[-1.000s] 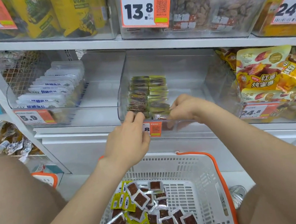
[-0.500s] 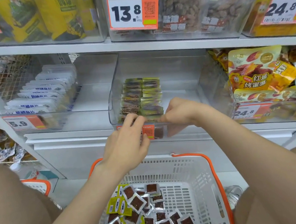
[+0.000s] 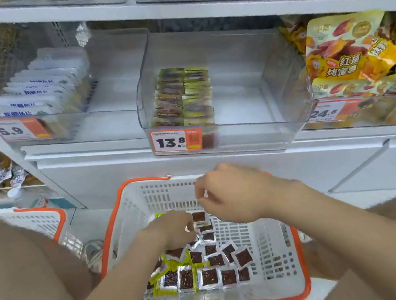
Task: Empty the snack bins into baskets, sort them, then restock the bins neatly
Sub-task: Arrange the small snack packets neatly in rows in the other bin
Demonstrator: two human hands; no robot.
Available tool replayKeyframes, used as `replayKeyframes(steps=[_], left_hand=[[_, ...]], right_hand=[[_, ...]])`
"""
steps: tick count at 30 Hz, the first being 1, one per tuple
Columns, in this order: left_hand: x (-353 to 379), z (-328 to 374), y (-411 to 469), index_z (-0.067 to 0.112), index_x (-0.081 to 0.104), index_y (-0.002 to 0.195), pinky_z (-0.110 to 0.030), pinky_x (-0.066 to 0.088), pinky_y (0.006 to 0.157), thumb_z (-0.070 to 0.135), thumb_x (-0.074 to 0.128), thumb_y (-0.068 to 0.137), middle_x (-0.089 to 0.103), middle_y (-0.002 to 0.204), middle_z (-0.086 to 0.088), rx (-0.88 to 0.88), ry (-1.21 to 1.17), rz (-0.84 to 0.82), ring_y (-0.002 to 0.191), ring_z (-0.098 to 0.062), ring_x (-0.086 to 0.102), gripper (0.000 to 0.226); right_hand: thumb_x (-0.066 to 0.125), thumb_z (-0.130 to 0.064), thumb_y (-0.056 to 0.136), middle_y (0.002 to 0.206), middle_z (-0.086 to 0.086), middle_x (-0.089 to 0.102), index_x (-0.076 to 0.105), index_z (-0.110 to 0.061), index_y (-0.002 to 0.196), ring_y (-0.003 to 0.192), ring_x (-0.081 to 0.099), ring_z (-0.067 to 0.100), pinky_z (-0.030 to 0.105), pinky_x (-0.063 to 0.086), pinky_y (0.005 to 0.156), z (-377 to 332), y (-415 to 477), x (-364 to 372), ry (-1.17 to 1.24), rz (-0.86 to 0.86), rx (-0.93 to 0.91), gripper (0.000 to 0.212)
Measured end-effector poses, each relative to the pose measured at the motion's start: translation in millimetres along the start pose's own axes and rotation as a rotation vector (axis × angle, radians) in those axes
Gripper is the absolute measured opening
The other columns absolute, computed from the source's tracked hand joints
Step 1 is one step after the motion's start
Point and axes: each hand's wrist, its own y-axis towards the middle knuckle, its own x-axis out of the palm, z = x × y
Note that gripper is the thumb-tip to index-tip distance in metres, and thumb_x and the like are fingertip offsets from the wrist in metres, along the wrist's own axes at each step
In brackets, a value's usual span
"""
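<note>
Snack packets (image 3: 205, 274) lie in a loose heap in the white basket (image 3: 300, 263) at 6 o'clock, turned every way. Two tidy rows (image 3: 183, 95) of the same kind stand on edge in the clear bin (image 3: 274, 102) at 12 o'clock, against its 9 o'clock side, above the 13.8 price tag (image 3: 170, 142).

The left hand (image 3: 175, 230) is down at the heap's 12 o'clock end with its fingers curled onto the packets. Whether they pinch one is hidden under the knuckles. The right hand (image 3: 234, 193) hovers just above, at 1 o'clock from the left, with its fingertips drawn together. Blur keeps me from telling whether it holds anything.

By my reading, the step is gathering a batch to restock. It goes best if several packets are squared into one stack, same face and edge up, before lifting. They then go in standing beside the rows, working towards the bin's 3 o'clock side. Foil packets probably slide and fan out, so small batches are safer.
</note>
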Motion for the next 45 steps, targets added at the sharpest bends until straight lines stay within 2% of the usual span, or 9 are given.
replayKeyframes(steps=[4,9,17,21,25,30,37,41,45], left_hand=[[56,-34,11,0.018,0.061,0.099,-0.044,0.050,0.098,0.038,0.057,0.097,0.068,0.123,-0.015,-0.142,0.016,-0.226,0.108,-0.032,0.063,0.020],[109,-55,30,0.008,0.061,0.133,-0.040,0.052,0.100,0.014,0.062,0.097,0.060,0.139,-0.014,-0.182,-0.014,-0.250,0.124,-0.032,0.060,0.037],[151,-25,74,0.024,0.059,0.136,-0.039,0.049,0.103,-0.001,0.062,0.091,0.055,0.142,-0.003,-0.020,-0.128,-0.143,0.129,-0.025,0.055,0.051],[173,-8,87,0.018,0.040,0.153,-0.044,0.044,0.110,0.004,0.069,0.091,0.045,0.150,-0.009,0.022,-0.120,-0.181,0.141,-0.032,0.043,0.071],[179,2,90,0.021,0.034,0.155,-0.051,0.044,0.106,0.019,0.078,0.089,0.039,0.150,-0.007,0.010,0.062,-0.199,0.140,-0.036,0.041,0.079],[179,6,95,0.019,0.044,0.139,-0.050,0.042,0.104,0.021,0.078,0.089,0.053,0.136,-0.007,0.011,0.082,-0.245,0.131,-0.033,0.047,0.061],[190,19,98,0.024,0.042,0.145,-0.052,0.037,0.104,0.023,0.078,0.087,0.049,0.133,-0.008,0.017,-0.015,-0.238,0.129,-0.033,0.047,0.069],[198,24,98,0.023,0.057,0.132,-0.047,0.038,0.100,0.025,0.079,0.086,0.038,0.135,-0.004,0.068,0.032,-0.153,0.128,-0.029,0.038,0.051],[198,34,104,0.017,0.054,0.124,-0.041,0.038,0.092,0.023,0.071,0.090,0.052,0.124,-0.004,0.080,0.011,-0.105,0.119,-0.029,0.052,0.038]], right_hand=[[0.047,-0.012,0.092,0.109,0.018,0.071,0.072,-0.005,0.109,0.103,0.068,0.039,0.054,0.060,0.085,46,27,94,-0.008,-0.425,0.168,0.031],[0.049,-0.003,0.095,0.133,0.018,0.063,0.067,-0.002,0.126,0.120,0.061,0.036,0.046,0.052,0.102,99,35,182,0.086,-0.514,0.389,0.036],[0.058,-0.001,0.090,0.172,0.005,0.011,0.015,-0.046,0.161,0.146,0.035,0.042,0.054,0.048,0.108,124,7,299,0.255,-0.557,0.603,0.095],[0.069,0.001,0.086,0.167,0.005,0.006,0.006,-0.042,0.164,0.140,0.039,0.037,0.045,0.044,0.111,123,0,333,0.237,-0.510,0.577,0.110],[0.067,-0.004,0.095,0.151,0.008,0.036,0.033,-0.028,0.159,0.092,0.053,0.006,0.008,0.050,0.074,125,2,347,0.282,-0.461,0.519,0.076],[0.077,0.000,0.079,0.142,0.002,0.035,0.051,-0.034,0.130,0.130,0.035,0.031,0.042,0.043,0.110,133,3,352,0.266,-0.349,0.639,0.067],[0.069,0.016,0.076,0.152,0.004,0.025,0.023,-0.030,0.160,0.108,0.060,0.028,0.034,0.049,0.076,134,1,351,0.376,-0.439,0.570,0.106],[0.068,0.011,0.078,0.148,0.005,0.020,0.015,-0.038,0.161,0.126,0.042,0.034,0.044,0.052,0.094,124,-10,354,0.374,-0.470,0.568,0.110],[0.072,0.003,0.074,0.142,0.004,0.021,0.030,-0.037,0.153,0.124,0.033,0.030,0.040,0.046,0.093,116,-16,356,0.422,-0.426,0.591,0.098]])
